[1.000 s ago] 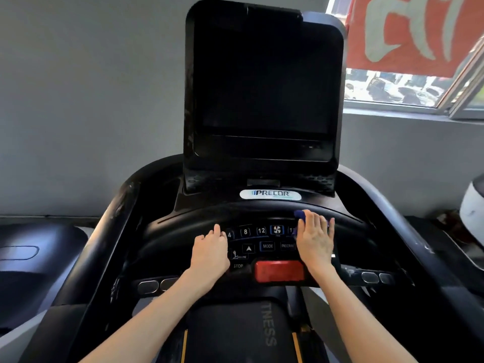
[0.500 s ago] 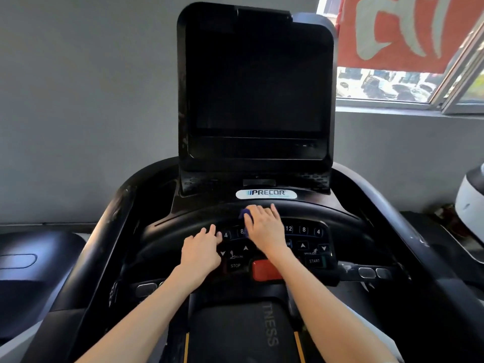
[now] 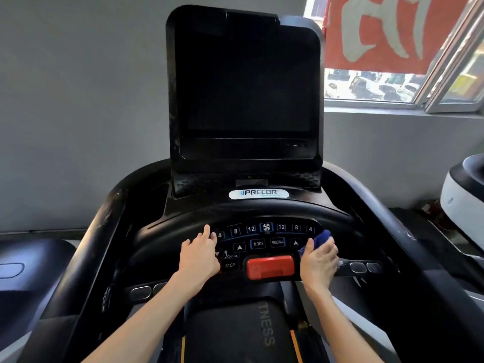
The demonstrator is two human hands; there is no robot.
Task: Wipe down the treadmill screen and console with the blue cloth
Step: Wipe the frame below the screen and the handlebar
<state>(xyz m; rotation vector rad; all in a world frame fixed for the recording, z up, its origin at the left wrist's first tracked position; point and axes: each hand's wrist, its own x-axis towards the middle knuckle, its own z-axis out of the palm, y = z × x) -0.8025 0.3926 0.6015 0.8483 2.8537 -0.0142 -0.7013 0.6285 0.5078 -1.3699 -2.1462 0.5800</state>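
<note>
The treadmill's tall dark screen (image 3: 246, 85) stands upright above the black console (image 3: 262, 235) with its rows of lit buttons. My right hand (image 3: 318, 263) presses the blue cloth (image 3: 320, 238) onto the right end of the button panel; only a bunched part of the cloth shows past my fingers. Flat on the left end of the panel rests my left hand (image 3: 200, 254), fingers spread, holding nothing. A red stop block (image 3: 271, 267) sits between both hands.
Black side handrails (image 3: 86, 258) curve down on both sides. A grey wall lies behind, and a window with a red banner (image 3: 379, 32) is at the upper right. Another white and black machine (image 3: 463, 197) stands at the right edge.
My right hand swept the cloth from the panel's right side to its middle, then back to the right end. My left hand stayed on the left end.
</note>
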